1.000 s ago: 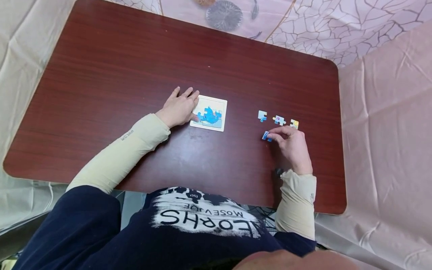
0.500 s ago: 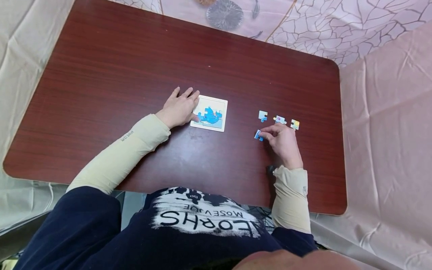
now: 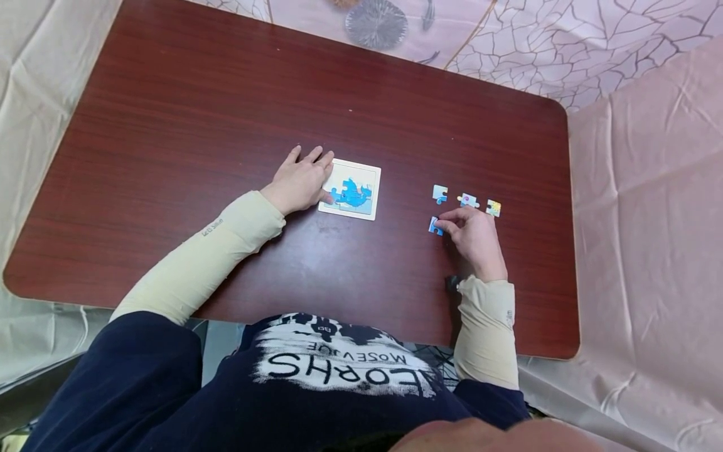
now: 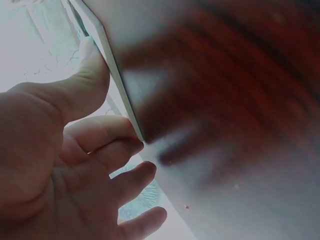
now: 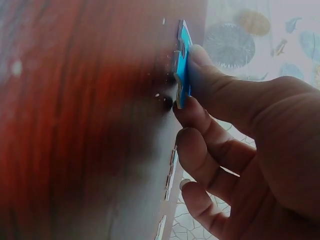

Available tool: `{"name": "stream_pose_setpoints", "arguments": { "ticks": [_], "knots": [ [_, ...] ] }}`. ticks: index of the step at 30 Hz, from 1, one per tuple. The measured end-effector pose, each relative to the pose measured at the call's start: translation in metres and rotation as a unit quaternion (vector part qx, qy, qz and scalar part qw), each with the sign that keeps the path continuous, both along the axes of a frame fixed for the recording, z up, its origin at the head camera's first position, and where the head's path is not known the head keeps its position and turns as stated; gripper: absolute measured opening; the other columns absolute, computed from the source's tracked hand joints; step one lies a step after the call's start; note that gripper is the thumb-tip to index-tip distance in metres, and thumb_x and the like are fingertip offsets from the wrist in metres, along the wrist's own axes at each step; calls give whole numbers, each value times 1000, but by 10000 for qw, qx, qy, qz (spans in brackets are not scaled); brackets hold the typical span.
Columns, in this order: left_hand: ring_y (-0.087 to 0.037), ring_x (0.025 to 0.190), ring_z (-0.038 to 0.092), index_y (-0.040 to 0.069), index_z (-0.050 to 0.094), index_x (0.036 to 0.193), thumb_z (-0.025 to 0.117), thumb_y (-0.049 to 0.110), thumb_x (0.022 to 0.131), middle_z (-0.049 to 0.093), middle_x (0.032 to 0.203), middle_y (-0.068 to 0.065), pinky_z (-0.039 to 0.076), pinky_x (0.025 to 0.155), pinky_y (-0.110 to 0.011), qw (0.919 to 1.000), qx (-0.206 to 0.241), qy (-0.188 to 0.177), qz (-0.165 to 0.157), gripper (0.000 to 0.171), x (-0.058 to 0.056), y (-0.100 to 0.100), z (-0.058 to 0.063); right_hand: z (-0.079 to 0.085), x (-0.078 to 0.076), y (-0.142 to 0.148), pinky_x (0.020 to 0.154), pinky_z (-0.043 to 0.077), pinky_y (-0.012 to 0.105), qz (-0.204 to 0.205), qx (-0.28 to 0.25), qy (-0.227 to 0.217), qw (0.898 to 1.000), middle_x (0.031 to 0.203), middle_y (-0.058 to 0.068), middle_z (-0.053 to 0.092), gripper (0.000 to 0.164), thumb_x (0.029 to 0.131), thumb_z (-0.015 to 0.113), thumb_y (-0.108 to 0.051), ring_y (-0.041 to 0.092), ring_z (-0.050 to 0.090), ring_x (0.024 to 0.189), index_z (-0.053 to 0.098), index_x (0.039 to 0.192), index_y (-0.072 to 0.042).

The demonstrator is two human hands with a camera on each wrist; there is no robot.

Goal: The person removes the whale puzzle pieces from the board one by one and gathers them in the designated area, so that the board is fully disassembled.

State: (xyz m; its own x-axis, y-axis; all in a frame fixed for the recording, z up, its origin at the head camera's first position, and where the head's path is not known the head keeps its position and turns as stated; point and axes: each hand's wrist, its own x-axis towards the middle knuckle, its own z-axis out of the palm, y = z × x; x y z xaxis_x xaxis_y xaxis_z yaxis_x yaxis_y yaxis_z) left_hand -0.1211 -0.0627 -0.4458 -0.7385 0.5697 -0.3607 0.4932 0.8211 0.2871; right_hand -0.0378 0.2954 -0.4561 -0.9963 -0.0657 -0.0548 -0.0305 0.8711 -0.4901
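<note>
A square puzzle tray with a pale frame (image 3: 377, 188) lies near the middle of the table. Blue joined pieces (image 3: 354, 197) fill part of its picture. My left hand (image 3: 299, 181) rests at the tray's left side, fingers spread. In the left wrist view its thumb (image 4: 92, 70) lies over the tray's edge (image 4: 116, 82), with the index fingertip at the corner. To the right, my right hand (image 3: 473, 238) pinches a blue jigsaw piece (image 3: 434, 226) between thumb and fingers. The right wrist view has this piece (image 5: 183, 67) held edge-on, close to the tabletop.
Beyond the right hand, three loose jigsaw pieces lie in a row: a pale blue one (image 3: 439, 193), one with a pink mark (image 3: 467, 200) and a yellow one (image 3: 494, 208). The dark red table (image 3: 226, 107) has rounded corners, with hanging cloth (image 3: 644, 220) around it.
My right hand has shifted left with the blue jigsaw piece, and the piece has turned slightly. The yellow piece now shows fully. My left hand and the tray have stayed put.
</note>
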Motion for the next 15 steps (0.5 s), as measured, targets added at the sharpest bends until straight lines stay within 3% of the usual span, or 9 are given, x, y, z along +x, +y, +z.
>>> {"name": "stream_pose_setpoints", "arguments": {
  "ticks": [12, 15],
  "knots": [
    [-29, 148, 9, 1, 34, 149, 62, 46, 91, 19, 159, -12, 3, 116, -56, 10000, -35, 17, -3, 79, 1, 1, 1, -1, 0, 1, 55, 41, 30, -7, 177, 151, 9997, 79, 1, 66, 14, 78, 83, -23, 13, 55, 63, 79, 86, -12],
    [-29, 148, 9, 0, 33, 150, 62, 46, 91, 19, 160, -12, 3, 116, -55, 10000, -40, -10, -7, 79, 1, 0, 1, -1, 0, 1, 59, 42, 31, -2, 82, 192, 9998, 81, 3, 67, 16, 83, 78, -25, 15, 56, 67, 79, 88, -10]
  ]
}}
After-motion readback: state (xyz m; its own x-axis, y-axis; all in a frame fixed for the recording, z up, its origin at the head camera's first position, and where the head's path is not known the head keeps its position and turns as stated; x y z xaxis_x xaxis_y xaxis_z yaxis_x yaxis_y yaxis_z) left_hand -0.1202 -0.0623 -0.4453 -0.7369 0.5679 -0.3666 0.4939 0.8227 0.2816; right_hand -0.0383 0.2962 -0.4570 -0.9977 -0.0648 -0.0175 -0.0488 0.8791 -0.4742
